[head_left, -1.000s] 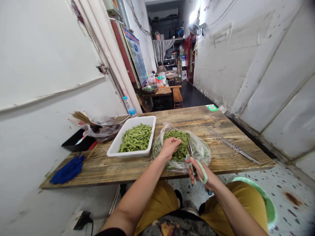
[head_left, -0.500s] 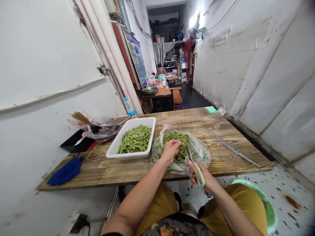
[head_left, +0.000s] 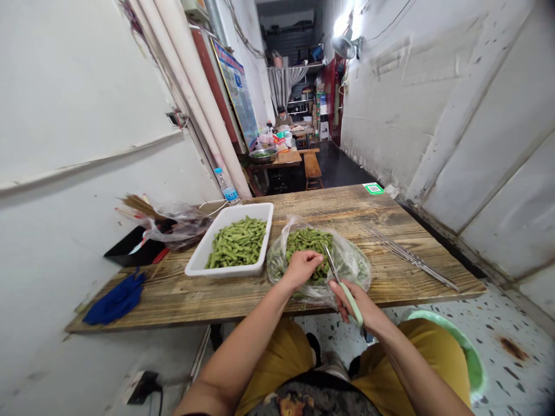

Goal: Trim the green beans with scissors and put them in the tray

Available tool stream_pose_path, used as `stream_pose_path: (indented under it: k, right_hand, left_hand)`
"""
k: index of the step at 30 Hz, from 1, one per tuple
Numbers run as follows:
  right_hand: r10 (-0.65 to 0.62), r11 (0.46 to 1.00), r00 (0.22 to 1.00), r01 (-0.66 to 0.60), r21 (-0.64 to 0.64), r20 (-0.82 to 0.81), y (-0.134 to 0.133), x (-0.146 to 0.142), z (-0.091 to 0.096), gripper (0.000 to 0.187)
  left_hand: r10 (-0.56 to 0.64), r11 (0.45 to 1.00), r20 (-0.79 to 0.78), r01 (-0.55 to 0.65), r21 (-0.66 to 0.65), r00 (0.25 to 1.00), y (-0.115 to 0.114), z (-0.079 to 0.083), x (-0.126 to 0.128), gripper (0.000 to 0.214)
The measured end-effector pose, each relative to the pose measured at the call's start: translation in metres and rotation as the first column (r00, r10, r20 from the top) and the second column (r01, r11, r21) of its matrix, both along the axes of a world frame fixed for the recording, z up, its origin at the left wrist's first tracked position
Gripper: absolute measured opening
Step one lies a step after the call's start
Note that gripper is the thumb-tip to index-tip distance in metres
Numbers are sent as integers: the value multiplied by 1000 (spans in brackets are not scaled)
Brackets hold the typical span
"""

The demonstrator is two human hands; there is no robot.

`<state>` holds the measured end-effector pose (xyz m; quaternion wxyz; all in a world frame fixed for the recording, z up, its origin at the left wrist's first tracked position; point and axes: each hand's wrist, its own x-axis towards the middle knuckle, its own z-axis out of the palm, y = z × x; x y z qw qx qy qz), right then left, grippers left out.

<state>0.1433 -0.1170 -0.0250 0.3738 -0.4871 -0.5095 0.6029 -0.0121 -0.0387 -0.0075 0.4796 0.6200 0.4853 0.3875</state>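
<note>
My right hand (head_left: 353, 301) is closed round a pair of scissors (head_left: 350, 297) with pale green handles. Their metal blades point up and left, close to the fingertips of my left hand (head_left: 304, 268). Those fingers are pinched together on what looks like an edamame pod, mostly hidden by the fingers. Both hands are over a clear plastic bag (head_left: 347, 254), open at the top and full of edamame pods (head_left: 306, 240). Left of the bag stands a white plastic tub (head_left: 226, 271) holding many more green pods (head_left: 238, 242).
Metal skewers (head_left: 411, 257) lie on the wooden table (head_left: 277, 306) at right. At left are a blue cloth (head_left: 115, 300), a black box (head_left: 132, 248) and a water bottle (head_left: 228, 189). A green-lined bin (head_left: 474, 364) stands by my right knee. A person (head_left: 284, 118) sits far back.
My left fingertips have dipped slightly, and the pod between them shows less. The scissors have closed and turned a little in my right hand. The whole view has shifted slightly.
</note>
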Motion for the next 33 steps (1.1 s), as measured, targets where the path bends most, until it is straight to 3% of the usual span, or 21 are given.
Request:
stream_pose_path:
  k: [5,8,9,10,11,12,14,16,18,20,22,25,29,31,33]
  right_hand:
    - [-55,996,998,53,-74,-31,-2,0,-8,39]
    - [-114,979,986,90,-182,-126,-6,2,-8,39]
    - [-135,969,975,93,-227,-177,-7,3,-8,39]
    - [-157,958,959,89,-273,-235,-8,5,-6,39]
    - [-177,946,939,79,-315,-296,-9,7,-5,39]
    - [-201,933,914,69,-354,-353,-10,8,-3,40]
    - [-242,917,873,62,-394,-424,-11,9,1,40]
    - [-254,915,852,59,-398,-458,-12,7,4,41]
    - [-240,919,851,45,-391,-468,-14,3,8,42]
    - [-210,925,867,26,-380,-451,-16,-1,10,43]
    - [-186,929,895,25,-370,-406,-20,-3,11,43]
    - [-162,936,924,33,-350,-347,-26,-2,12,40]
    - [-134,948,935,25,-317,-327,-29,3,11,37]
    - [-149,956,945,61,-288,-292,-26,4,9,39]
    - [-161,965,958,102,-243,-238,-21,4,8,40]
  left_hand:
    - [-11,1000,-69,11,-2,998,-2,-3,-1,31]
    - [199,966,-150,-167,198,969,4,13,-31,29]
    - [325,913,-182,-258,316,928,9,22,-48,29]
    - [477,824,-201,-355,442,856,13,32,-65,30]
    - [614,724,-237,-418,549,753,19,43,-83,31]
    - [702,661,-312,-421,621,640,24,52,-98,32]
    - [707,696,-529,-332,637,469,32,67,-115,28]
    - [661,742,-634,-221,633,401,40,70,-109,23]
    - [593,757,-641,-64,651,488,49,61,-82,24]
    - [343,813,-689,165,558,639,60,45,-46,24]
    - [197,855,-684,219,471,702,73,28,-13,18]
    - [112,891,-693,237,388,712,91,14,16,12]
    - [106,894,-697,238,378,709,94,18,20,14]
    - [80,914,-644,202,352,761,83,24,14,13]
    - [-18,952,-511,171,254,859,66,27,8,16]
